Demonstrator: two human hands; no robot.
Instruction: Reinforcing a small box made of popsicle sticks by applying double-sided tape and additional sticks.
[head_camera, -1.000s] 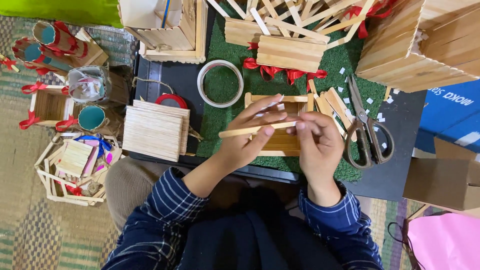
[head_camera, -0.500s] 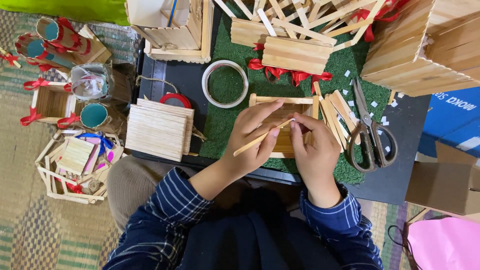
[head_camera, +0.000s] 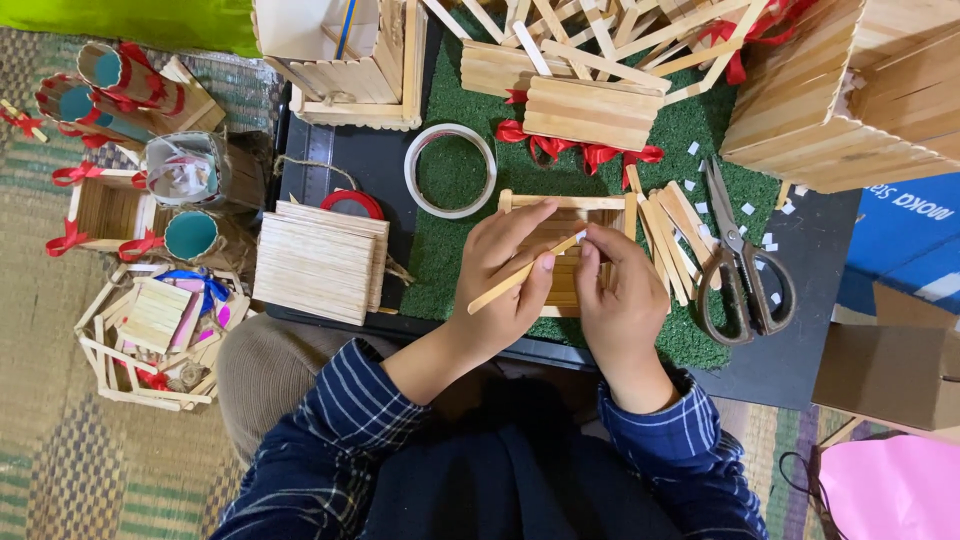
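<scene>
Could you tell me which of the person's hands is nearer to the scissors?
Right. The right hand sits just left of the scissors, with loose sticks between; the left hand is farther away, beyond the right hand.

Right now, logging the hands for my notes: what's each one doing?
Left hand: closed on a wooden stick.
Right hand: fingertips pinched at the stick's upper end.

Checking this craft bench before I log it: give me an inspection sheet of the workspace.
Surface: green turf mat on a dark board.
Job's things: wooden stick held over a stick frame.
Clutter: scissors, tape ring, stick panel, loose sticks, paper bits.
Hands: left hand grips the stick; right hand pinches its upper end.
Cables: nothing seen.
Surroundings: woven rug, finished stick boxes.
</scene>
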